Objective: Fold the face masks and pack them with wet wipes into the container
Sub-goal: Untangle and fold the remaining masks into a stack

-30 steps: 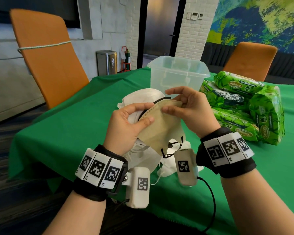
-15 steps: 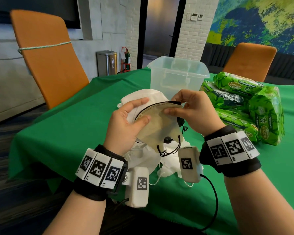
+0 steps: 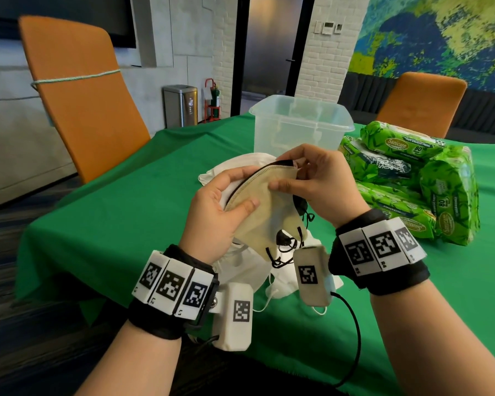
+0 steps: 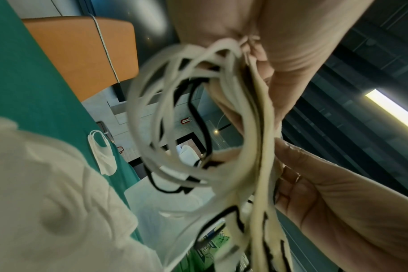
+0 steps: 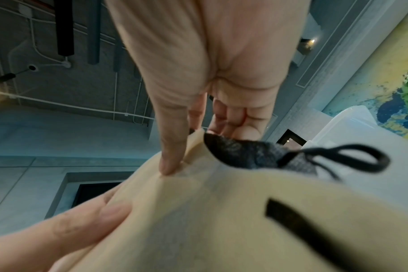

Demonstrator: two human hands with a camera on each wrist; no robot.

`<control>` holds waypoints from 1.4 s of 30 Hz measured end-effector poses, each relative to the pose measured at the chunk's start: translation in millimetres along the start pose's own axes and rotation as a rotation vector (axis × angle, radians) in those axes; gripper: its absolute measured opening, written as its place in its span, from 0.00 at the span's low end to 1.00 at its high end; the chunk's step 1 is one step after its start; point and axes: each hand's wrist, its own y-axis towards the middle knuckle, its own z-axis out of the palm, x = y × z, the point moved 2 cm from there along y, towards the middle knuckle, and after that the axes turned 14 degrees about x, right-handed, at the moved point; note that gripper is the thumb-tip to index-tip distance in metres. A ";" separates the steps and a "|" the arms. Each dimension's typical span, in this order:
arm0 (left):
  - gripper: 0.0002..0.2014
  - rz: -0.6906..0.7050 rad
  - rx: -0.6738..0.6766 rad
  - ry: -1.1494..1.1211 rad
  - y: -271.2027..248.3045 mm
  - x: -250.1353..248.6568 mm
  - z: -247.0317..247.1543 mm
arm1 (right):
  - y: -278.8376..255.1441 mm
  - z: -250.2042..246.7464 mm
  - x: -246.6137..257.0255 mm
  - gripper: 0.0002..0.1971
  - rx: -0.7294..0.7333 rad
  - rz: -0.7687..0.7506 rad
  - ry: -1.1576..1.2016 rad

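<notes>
- Head view showed the left hand [image 3: 212, 212] and the right hand [image 3: 323, 187] raised together above the table [image 3: 126, 201], both gripping one beige mask [image 3: 265, 207] edged in black.
- Left thumb lay curled over the near face of the beige mask, with the remaining fingers [image 3: 235, 174] behind it; this pinch apparently kept the two halves flat against each other.
- Right thumb and fingers [image 5: 172, 147] pinched the upper corner beside the black trim, probably to line up the edges along the fold.
- Black ear loops [image 3: 286, 250] hung loose below both sets of fingers, not yet tucked in.
- White masks [image 3: 237, 170] lay on the table under and just beyond the fingers, waiting their turn; a further folded white one [image 4: 103, 152] showed in the left wrist view.
- Container [image 3: 300, 127] stood open just beyond the fingers, within easy reach for packing; its contents could not be made out.
- Wet wipes [image 3: 412, 178], in green packs, were stacked to the right of the right fingers, beside the container and outside it.
</notes>
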 end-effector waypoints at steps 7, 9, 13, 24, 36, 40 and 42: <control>0.21 -0.019 -0.033 0.056 -0.1 3.8 0.8 | -3.4 1.7 2.9 0.12 -0.059 -0.095 -0.061; 0.21 -0.019 -0.027 0.067 0.0 4.3 0.8 | -3.5 3.2 4.3 0.11 0.001 -0.106 -0.043; 0.19 -0.033 -0.041 0.089 0.4 5.7 -0.4 | -2.8 3.1 2.5 0.11 0.020 -0.104 -0.012; 0.24 -0.069 -0.010 -0.187 0.2 0.4 13.3 | 0.7 -9.5 4.4 0.13 -0.191 -0.099 0.286; 0.11 -0.019 -0.127 -0.194 -1.3 4.0 19.9 | -4.3 8.0 -1.4 0.17 -0.235 0.053 0.241; 0.13 -0.033 -0.132 -0.103 -0.6 2.9 15.0 | -4.3 3.2 -2.0 0.17 -0.143 0.072 0.152; 0.14 -0.043 -0.148 -0.067 0.0 3.0 13.0 | -4.0 0.0 -0.7 0.16 -0.119 0.086 0.094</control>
